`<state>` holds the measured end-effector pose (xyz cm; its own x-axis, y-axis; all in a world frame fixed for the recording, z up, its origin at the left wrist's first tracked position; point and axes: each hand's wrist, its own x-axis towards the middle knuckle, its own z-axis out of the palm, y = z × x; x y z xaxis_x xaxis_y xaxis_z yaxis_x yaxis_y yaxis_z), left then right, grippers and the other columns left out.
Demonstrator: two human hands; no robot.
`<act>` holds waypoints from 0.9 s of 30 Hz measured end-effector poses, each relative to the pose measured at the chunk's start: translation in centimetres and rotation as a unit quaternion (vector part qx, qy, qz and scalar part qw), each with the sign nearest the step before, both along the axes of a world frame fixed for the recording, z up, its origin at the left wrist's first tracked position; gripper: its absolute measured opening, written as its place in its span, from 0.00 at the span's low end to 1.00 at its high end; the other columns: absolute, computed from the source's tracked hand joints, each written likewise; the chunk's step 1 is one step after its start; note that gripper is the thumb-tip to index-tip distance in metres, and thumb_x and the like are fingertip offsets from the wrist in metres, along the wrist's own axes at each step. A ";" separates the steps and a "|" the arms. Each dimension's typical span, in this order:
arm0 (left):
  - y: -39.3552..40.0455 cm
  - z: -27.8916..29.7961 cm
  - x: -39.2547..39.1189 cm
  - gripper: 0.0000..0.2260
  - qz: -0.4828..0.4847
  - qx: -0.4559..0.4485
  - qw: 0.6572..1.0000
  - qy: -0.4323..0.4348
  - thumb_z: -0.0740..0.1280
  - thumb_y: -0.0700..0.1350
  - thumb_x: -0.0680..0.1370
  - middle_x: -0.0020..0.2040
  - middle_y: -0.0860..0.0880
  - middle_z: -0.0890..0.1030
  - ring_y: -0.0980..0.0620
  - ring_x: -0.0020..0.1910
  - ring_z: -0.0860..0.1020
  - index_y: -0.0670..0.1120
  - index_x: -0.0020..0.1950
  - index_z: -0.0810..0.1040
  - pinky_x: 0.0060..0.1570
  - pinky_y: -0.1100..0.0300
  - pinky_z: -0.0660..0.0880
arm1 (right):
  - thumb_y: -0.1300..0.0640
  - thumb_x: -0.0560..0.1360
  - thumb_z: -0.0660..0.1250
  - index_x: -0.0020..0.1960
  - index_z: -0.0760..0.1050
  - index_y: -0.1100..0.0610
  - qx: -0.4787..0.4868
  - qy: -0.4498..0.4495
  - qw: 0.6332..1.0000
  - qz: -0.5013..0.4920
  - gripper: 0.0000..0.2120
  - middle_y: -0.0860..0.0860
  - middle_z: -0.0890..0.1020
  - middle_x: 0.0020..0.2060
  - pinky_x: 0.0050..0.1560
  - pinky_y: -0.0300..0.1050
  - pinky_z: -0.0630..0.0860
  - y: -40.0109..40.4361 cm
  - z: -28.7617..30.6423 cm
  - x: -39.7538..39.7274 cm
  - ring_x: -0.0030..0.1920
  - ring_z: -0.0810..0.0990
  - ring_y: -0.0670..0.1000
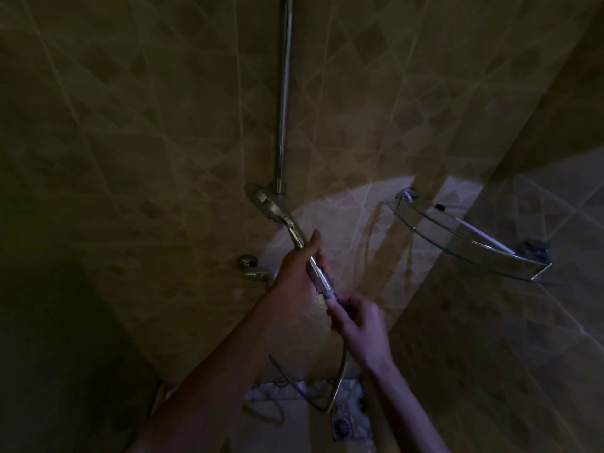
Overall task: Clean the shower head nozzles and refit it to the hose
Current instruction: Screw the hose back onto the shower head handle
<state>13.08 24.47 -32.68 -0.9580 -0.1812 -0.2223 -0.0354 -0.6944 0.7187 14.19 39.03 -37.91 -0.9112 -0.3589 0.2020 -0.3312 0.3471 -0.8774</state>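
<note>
In a dim shower corner the chrome shower head (273, 207) points up and left, close to the foot of the wall rail. My left hand (299, 269) grips its handle (322, 276) from the left, thumb raised along it. At the handle's lower end my right hand (358, 322) pinches the hose end fitting (335, 297) with its fingertips. From there the metal hose (340, 380) drops toward the floor and loops back to the left.
A chrome riser rail (283, 93) runs up the tiled corner. The mixer tap (253, 268) sticks out of the left wall beside my left wrist. A glass corner shelf (464, 237) hangs on the right wall. A floor drain (341, 426) lies below.
</note>
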 end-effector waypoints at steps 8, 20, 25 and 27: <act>-0.7 -0.4 -0.2 0.17 -0.058 0.043 0.997 0.002 0.68 0.47 0.70 0.20 0.51 0.61 0.52 0.23 0.61 0.48 0.29 0.61 0.27 0.60 0.65 | 0.60 0.77 0.68 0.44 0.80 0.61 -0.083 -0.127 0.986 0.064 0.05 0.51 0.81 0.30 0.32 0.41 0.74 0.1 -0.1 -0.6 0.29 0.77 0.47; -1.5 -1.9 -0.9 0.03 0.032 -0.086 0.995 0.028 0.63 0.35 0.77 0.38 0.41 0.75 0.49 0.35 0.79 0.38 0.43 0.75 0.39 0.58 0.79 | 0.53 0.76 0.70 0.43 0.81 0.57 -0.057 -0.084 0.995 -0.013 0.08 0.54 0.82 0.30 0.34 0.50 0.77 0.0 -1.1 -1.4 0.29 0.79 0.48; -1.8 -2.4 -0.4 0.07 0.047 -0.041 0.997 0.045 0.59 0.32 0.78 0.43 0.40 0.81 0.46 0.43 0.84 0.36 0.47 0.77 0.46 0.53 0.81 | 0.54 0.76 0.69 0.43 0.81 0.58 -0.046 -0.084 0.995 -0.007 0.08 0.54 0.82 0.29 0.34 0.48 0.76 0.0 -0.6 -1.7 0.29 0.79 0.47; -1.7 -2.1 -0.5 0.10 0.048 -0.012 0.998 0.048 0.56 0.31 0.78 0.41 0.41 0.81 0.46 0.41 0.83 0.37 0.45 0.76 0.52 0.49 0.79 | 0.53 0.76 0.69 0.42 0.81 0.58 -0.037 -0.072 0.997 -0.008 0.09 0.55 0.82 0.30 0.34 0.51 0.77 -0.2 -0.6 -1.7 0.29 0.79 0.47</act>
